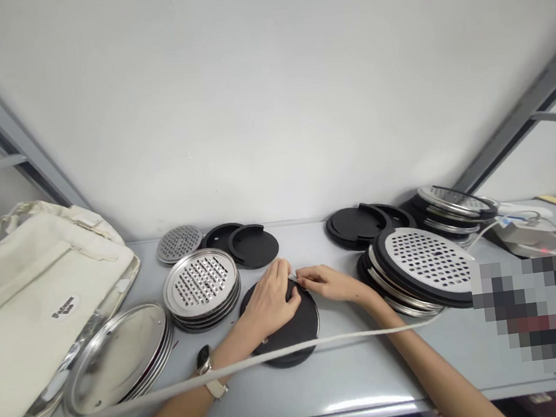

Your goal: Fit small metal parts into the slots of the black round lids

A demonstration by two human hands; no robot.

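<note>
A black round disc [292,334] lies on the grey table in front of me, a thin shiny edge showing along its right side. My left hand [271,303], with a watch on the wrist, rests over the disc, its fingers closed at the far rim. My right hand [329,284] pinches at the same far rim from the right, close to the left fingertips. A small bright bit shows between the two hands, too little to name. Left of the disc stands a stack of round metal graters [201,284]. On the right a black-rimmed grater [430,265] tops another stack.
A white cord [362,334] crosses low in front of the disc. Plain metal discs [119,360] and a cream bag [41,295] are at left. Black round holders [255,246] and more black holders [360,224] lie near the wall. A grey box [526,234] with cables sits right.
</note>
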